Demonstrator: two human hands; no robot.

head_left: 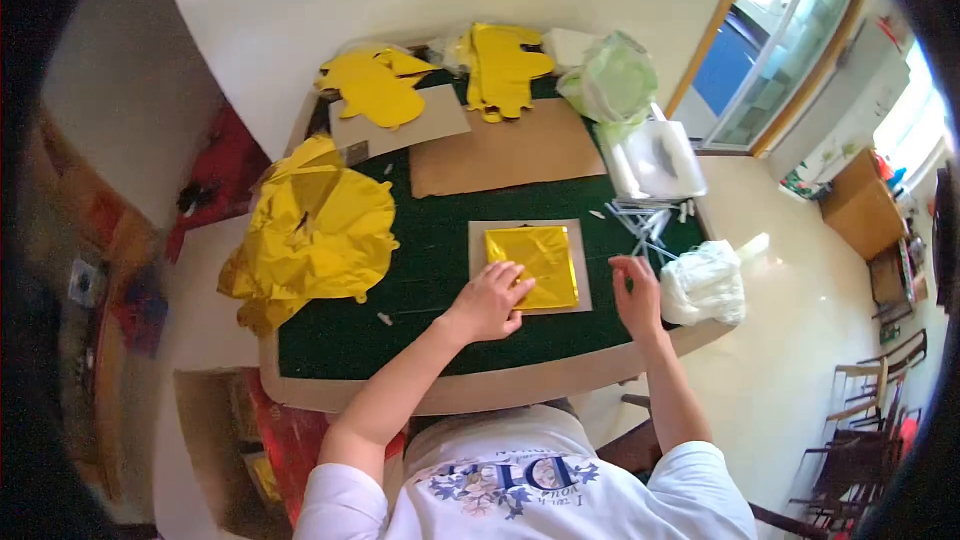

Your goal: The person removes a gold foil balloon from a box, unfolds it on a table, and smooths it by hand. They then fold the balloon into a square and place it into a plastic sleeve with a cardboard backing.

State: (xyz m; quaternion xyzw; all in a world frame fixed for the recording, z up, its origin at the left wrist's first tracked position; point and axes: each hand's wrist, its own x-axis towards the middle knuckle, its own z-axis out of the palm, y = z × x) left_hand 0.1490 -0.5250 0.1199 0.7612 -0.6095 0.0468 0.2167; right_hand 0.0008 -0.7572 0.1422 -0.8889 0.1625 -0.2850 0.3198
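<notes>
A folded square of shiny gold foil (545, 265) lies on a small grey-brown cardboard sheet (583, 290) near the front of the table. My left hand (487, 302) rests on the foil's lower left part, fingers spread. To the right of the cardboard, my right hand (638, 295) is raised with its fingers curled in toward the thumb. Whatever they may pinch is too small to make out. Just beyond that hand is a loose bunch of thin pale sticks (645, 220), and a white plastic bag (703, 283) sits beside it.
Crumpled gold foil (320, 230) spreads over the table's left side. Flat yellow foil shapes (375, 85) lie at the back, on and beside cardboard sheets (510, 155). A green-white bag (618, 80) and a roll of clear film (660, 160) stand at back right. Dark green cloth (430, 340) covers the table.
</notes>
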